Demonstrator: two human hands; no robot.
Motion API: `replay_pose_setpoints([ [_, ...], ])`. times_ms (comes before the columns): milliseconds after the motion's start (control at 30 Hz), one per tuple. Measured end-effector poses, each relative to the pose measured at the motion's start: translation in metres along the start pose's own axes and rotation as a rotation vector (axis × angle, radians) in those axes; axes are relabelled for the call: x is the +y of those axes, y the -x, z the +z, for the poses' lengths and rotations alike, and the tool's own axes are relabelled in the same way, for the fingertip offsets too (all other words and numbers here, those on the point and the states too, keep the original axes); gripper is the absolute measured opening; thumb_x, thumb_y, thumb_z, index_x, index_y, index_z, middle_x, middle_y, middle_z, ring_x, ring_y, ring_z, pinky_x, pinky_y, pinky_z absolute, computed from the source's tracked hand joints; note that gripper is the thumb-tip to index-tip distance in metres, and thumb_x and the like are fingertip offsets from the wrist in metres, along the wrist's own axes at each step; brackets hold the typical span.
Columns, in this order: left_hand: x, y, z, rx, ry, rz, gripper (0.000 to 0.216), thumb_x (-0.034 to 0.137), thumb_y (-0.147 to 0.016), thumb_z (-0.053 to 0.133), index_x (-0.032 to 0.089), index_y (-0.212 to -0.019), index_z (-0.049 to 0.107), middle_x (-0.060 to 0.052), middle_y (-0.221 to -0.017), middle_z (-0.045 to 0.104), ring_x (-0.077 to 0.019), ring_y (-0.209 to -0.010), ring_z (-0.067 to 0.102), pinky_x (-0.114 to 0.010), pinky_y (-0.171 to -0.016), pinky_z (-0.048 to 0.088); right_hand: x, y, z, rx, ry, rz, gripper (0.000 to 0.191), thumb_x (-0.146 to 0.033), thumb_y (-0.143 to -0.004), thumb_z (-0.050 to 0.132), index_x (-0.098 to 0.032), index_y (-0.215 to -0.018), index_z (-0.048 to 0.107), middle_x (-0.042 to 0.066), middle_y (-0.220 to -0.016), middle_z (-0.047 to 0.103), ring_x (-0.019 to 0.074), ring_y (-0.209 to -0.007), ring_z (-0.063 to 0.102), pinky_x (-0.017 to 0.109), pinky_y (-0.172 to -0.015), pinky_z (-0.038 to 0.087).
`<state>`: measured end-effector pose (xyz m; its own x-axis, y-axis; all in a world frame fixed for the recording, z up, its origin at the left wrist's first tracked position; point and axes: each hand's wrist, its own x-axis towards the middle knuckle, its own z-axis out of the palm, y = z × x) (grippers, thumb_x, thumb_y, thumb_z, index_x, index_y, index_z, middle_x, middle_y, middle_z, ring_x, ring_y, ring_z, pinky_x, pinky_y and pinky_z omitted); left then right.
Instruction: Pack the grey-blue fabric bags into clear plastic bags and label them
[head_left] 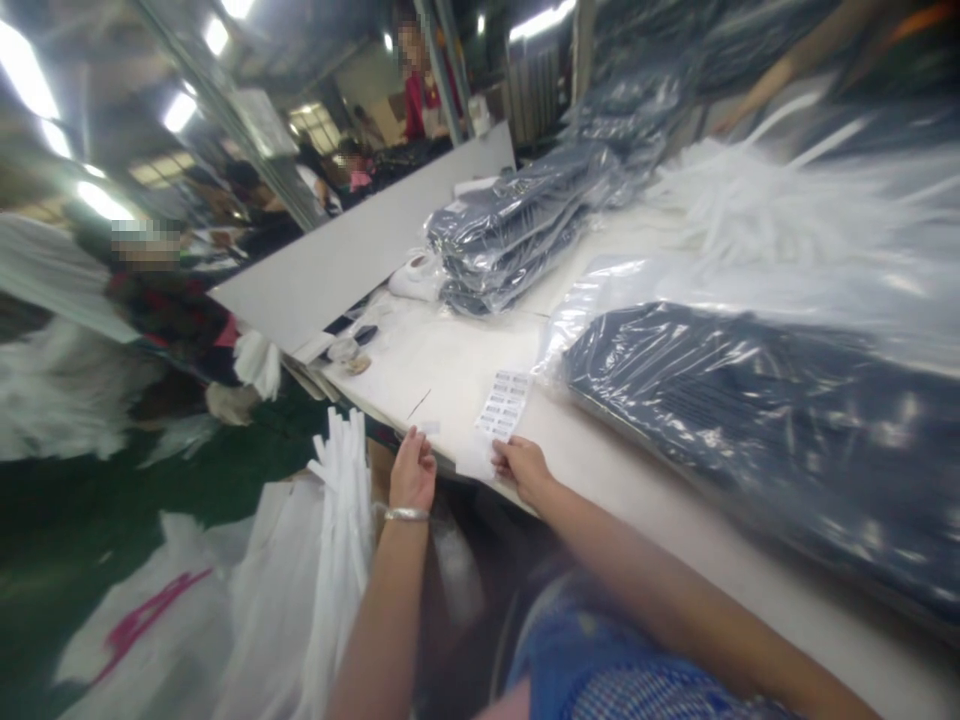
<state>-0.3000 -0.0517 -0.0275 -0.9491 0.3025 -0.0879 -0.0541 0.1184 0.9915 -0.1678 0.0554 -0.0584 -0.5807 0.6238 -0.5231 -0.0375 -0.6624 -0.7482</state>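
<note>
My right hand (521,466) pinches the lower end of a strip of white labels (504,402) printed with rows of small dark marks. The strip lies over the edge of the white table (390,365). To its left, my left hand (412,470) is closed, its thumb and forefinger brought together. A small pale label (430,427) shows at those fingertips and seems to be held there. Around my left wrist is a silver bracelet (406,514).
Dark garments in clear plastic bags (720,380) lie on the right, with another bagged stack (510,230) further back. White strips (765,200) are heaped behind. A tape roll (417,270) rests by a low panel (360,240). White strips (346,500) stand at lower left. Other people work beyond.
</note>
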Motion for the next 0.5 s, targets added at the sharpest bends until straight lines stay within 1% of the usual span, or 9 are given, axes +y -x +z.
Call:
replay_pose_setpoints([
  [33, 0.004, 0.001, 0.0, 0.028, 0.01, 0.013, 0.036, 0.025, -0.086, 0.059, 0.019, -0.122, 0.06, -0.007, -0.094, 0.068, -0.0086, -0.072, 0.063, -0.015, -0.052, 0.044, -0.004, 0.003, -0.001, -0.023, -0.013, 0.0, 0.012, -0.018, -0.077, 0.067, -0.015, -0.089, 0.066, 0.005, -0.078, 0.069, 0.011, -0.057, 0.061, 0.021, -0.05, 0.051],
  [100, 0.014, 0.01, 0.003, 0.071, -0.01, 0.098, 0.043, 0.028, -0.085, 0.062, 0.02, -0.127, 0.057, -0.007, -0.103, 0.068, -0.0105, -0.081, 0.065, -0.017, -0.058, 0.047, -0.01, 0.013, -0.007, -0.047, -0.03, -0.02, 0.03, -0.02, -0.078, 0.068, -0.018, -0.107, 0.063, 0.009, -0.106, 0.07, 0.0131, -0.066, 0.066, 0.025, -0.056, 0.056],
  [167, 0.024, 0.026, 0.013, 0.085, -0.125, 0.289, 0.047, 0.032, -0.084, 0.065, 0.019, -0.129, 0.056, -0.007, -0.105, 0.069, -0.0131, -0.087, 0.066, -0.019, -0.066, 0.051, -0.015, 0.028, -0.017, -0.011, 0.034, -0.143, 0.052, -0.022, -0.076, 0.071, -0.023, -0.125, 0.056, 0.01, -0.13, 0.06, 0.0123, -0.069, 0.066, 0.026, -0.058, 0.056],
  [200, 0.028, 0.036, 0.02, 0.082, -0.211, 0.405, 0.047, 0.033, -0.085, 0.065, 0.019, -0.129, 0.056, -0.007, -0.103, 0.07, -0.0137, -0.086, 0.067, -0.021, -0.067, 0.052, -0.018, 0.036, -0.023, 0.012, 0.091, -0.24, 0.059, -0.024, -0.075, 0.072, -0.025, -0.13, 0.052, 0.009, -0.136, 0.057, 0.0115, -0.069, 0.065, 0.026, -0.058, 0.055],
  [233, 0.031, 0.047, 0.029, 0.069, -0.299, 0.522, 0.045, 0.034, -0.086, 0.064, 0.019, -0.128, 0.057, -0.006, -0.101, 0.071, -0.0138, -0.083, 0.067, -0.022, -0.067, 0.052, -0.02, 0.044, -0.029, 0.022, 0.15, -0.341, 0.061, -0.026, -0.074, 0.073, -0.026, -0.131, 0.052, 0.008, -0.136, 0.057, 0.0112, -0.07, 0.064, 0.026, -0.058, 0.054],
  [300, 0.034, 0.068, 0.048, -0.003, -0.437, 0.725, 0.041, 0.033, -0.089, 0.06, 0.019, -0.128, 0.058, -0.005, -0.097, 0.073, -0.0135, -0.075, 0.067, -0.023, -0.064, 0.052, -0.027, 0.059, -0.039, -0.004, 0.21, -0.493, 0.054, -0.032, -0.076, 0.072, -0.025, -0.127, 0.055, 0.007, -0.123, 0.064, 0.0125, -0.074, 0.063, 0.026, -0.062, 0.053],
  [367, 0.031, 0.088, 0.067, -0.126, -0.517, 0.896, 0.037, 0.03, -0.091, 0.058, 0.02, -0.126, 0.06, -0.005, -0.096, 0.075, -0.0143, -0.075, 0.067, -0.025, -0.066, 0.053, -0.034, 0.071, -0.049, -0.026, 0.142, -0.526, 0.047, -0.037, -0.078, 0.071, -0.023, -0.12, 0.058, 0.006, -0.107, 0.069, 0.0147, -0.08, 0.064, 0.026, -0.066, 0.051],
  [400, 0.029, 0.097, 0.077, -0.19, -0.543, 0.971, 0.035, 0.028, -0.091, 0.058, 0.02, -0.125, 0.062, -0.006, -0.095, 0.075, -0.0152, -0.077, 0.068, -0.026, -0.069, 0.054, -0.038, 0.076, -0.054, -0.012, 0.091, -0.523, 0.046, -0.04, -0.077, 0.071, -0.022, -0.118, 0.058, 0.005, -0.101, 0.069, 0.0155, -0.082, 0.064, 0.026, -0.066, 0.051],
  [500, 0.021, 0.118, 0.1, -0.329, -0.57, 1.114, 0.032, 0.022, -0.092, 0.056, 0.022, -0.123, 0.065, -0.007, -0.091, 0.076, -0.0168, -0.081, 0.07, -0.028, -0.078, 0.055, -0.047, 0.087, -0.074, 0.082, -0.033, -0.503, 0.048, -0.043, -0.076, 0.073, -0.02, -0.116, 0.057, 0.002, -0.09, 0.067, 0.0161, -0.083, 0.064, 0.024, -0.065, 0.048],
])
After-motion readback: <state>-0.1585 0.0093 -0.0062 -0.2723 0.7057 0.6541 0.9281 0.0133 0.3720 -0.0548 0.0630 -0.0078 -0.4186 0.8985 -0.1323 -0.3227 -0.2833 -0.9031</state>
